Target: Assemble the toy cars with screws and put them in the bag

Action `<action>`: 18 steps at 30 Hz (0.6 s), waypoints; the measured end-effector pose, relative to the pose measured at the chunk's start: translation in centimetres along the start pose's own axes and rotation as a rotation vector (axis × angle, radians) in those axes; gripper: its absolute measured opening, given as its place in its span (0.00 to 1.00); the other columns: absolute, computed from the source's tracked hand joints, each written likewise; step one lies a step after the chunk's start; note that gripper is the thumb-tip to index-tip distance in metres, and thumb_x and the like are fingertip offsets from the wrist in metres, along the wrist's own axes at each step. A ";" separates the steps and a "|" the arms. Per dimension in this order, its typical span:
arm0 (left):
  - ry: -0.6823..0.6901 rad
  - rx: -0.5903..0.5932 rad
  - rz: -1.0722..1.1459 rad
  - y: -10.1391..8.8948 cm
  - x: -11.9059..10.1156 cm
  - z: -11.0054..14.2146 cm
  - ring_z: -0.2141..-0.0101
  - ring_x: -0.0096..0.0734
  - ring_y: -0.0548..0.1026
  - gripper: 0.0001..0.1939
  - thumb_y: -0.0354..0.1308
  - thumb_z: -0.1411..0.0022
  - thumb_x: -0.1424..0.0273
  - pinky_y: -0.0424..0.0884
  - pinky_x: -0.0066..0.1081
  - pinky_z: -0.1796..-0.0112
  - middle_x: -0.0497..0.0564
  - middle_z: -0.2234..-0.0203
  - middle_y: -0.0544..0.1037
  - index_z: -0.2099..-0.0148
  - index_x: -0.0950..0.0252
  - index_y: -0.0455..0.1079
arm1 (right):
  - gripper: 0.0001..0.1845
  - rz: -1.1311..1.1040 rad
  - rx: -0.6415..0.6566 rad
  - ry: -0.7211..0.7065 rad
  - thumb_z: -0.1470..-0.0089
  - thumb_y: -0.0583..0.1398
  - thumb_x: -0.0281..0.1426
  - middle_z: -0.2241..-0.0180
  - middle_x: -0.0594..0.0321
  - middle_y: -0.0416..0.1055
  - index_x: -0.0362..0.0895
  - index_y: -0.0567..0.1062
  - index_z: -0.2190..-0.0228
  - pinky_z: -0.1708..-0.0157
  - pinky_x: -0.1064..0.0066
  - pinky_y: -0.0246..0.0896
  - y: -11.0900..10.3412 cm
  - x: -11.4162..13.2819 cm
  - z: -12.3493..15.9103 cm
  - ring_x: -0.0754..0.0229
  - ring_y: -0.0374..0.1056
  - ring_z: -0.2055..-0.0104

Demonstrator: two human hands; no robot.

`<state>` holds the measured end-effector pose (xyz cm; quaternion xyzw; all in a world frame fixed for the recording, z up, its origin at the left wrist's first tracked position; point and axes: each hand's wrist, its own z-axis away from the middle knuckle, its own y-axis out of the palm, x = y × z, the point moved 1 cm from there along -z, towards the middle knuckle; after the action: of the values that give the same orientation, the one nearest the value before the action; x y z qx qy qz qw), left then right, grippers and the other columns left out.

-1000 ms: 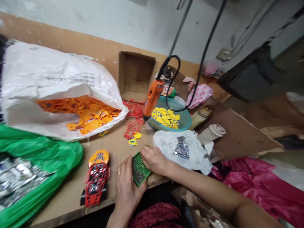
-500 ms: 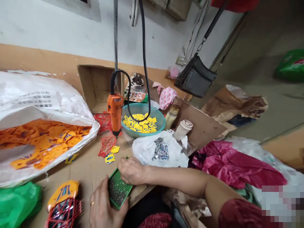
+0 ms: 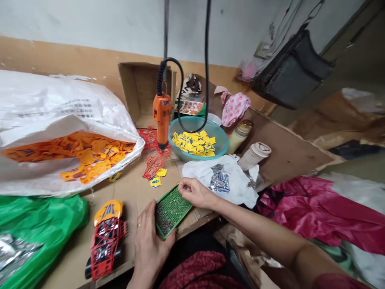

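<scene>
One green tray (image 3: 179, 211) appears part-filled with small metal pieces (image 3: 165, 223) (many holes seem bare); left grip (image 3: 152, 239) holds its side; right grip (image 3: 193, 191) is narrow, any contents indeterminable.

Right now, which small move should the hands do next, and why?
Perhaps a gentle shake of the green tray by the left hand, which grips its edge: small dark pieces crowd the near end, while the far end looks much sparser.
</scene>
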<state>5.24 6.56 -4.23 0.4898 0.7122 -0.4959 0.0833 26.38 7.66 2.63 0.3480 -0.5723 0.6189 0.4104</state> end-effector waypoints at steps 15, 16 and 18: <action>-0.032 -0.033 0.127 -1.4 -1.1 -0.3 0.36 0.58 0.64 0.37 0.63 0.38 0.66 0.63 0.63 0.39 0.65 0.35 0.65 0.30 0.60 0.55 | 0.11 -0.629 0.042 0.175 0.57 0.62 0.36 0.84 0.78 0.54 0.45 0.65 0.76 0.83 0.78 0.37 -0.4 -0.7 1.3 0.73 0.44 0.85; -0.038 -0.051 0.143 -1.9 -1.3 -0.1 0.36 0.58 0.65 0.35 0.62 0.37 0.67 0.63 0.64 0.40 0.64 0.36 0.66 0.31 0.58 0.57 | 0.11 -0.633 0.046 0.173 0.57 0.62 0.36 0.84 0.78 0.53 0.45 0.65 0.76 0.83 0.78 0.37 -0.3 -0.5 1.2 0.73 0.44 0.85; -0.076 -0.060 0.158 -3.5 -1.7 0.1 0.38 0.57 0.68 0.33 0.63 0.38 0.66 0.65 0.63 0.41 0.59 0.37 0.67 0.33 0.52 0.60 | 0.11 -0.624 0.046 0.160 0.57 0.61 0.37 0.84 0.78 0.53 0.45 0.65 0.75 0.83 0.78 0.38 -0.4 0.0 1.3 0.73 0.44 0.85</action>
<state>3.35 5.32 -1.09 0.5227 0.6822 -0.4843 0.1638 26.65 6.38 2.92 0.4662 -0.3895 0.5013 0.6161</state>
